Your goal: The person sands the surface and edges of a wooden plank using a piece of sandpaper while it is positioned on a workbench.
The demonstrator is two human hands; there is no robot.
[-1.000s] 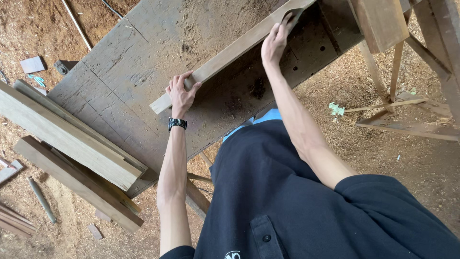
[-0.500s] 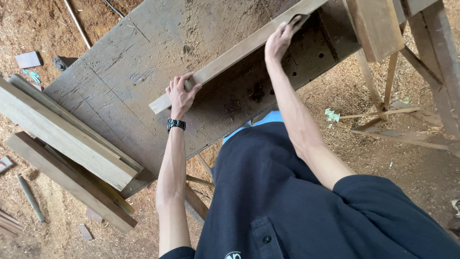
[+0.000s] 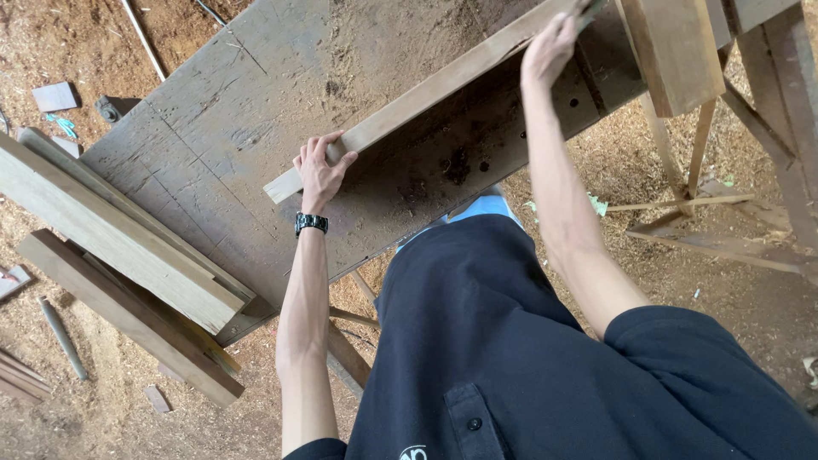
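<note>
Both hands rest on one long wooden board [image 3: 426, 89] that lies slantwise across a dark, scarred workbench [image 3: 230, 153]. Left hand [image 3: 321, 172], with a black wristwatch [image 3: 311, 223] just below it, closes over the near end of the board, fingers wrapped across its top face and thumb at the lower edge. Right hand [image 3: 550, 47] presses on the board well along its length toward the far end, fingers spread over the upper face; whether the thumb hooks under the edge cannot be told from this view. The hands are well apart, each bearing on the same board.

The board appears to be sawn, unfinished timber: stiff, unlikely to flex between the two holds, and moderately heavy for its length. Its surface looks dry and rough, so slipping seems unlikely, though splinters and the loose sawdust on the bench are plausible hazards. Because it is long, a grip at one end alone would probably let the other end swing or dip; two spaced holds, as shown, seem best suited to steadying it.

To the left of the left hand, thick planks [image 3: 119, 238] lean stacked against the bench edge. Beyond the right hand, a short upright timber [image 3: 673, 51] and a frame of wooden legs [image 3: 767, 128] stand over a floor of sawdust [image 3: 750, 290].
</note>
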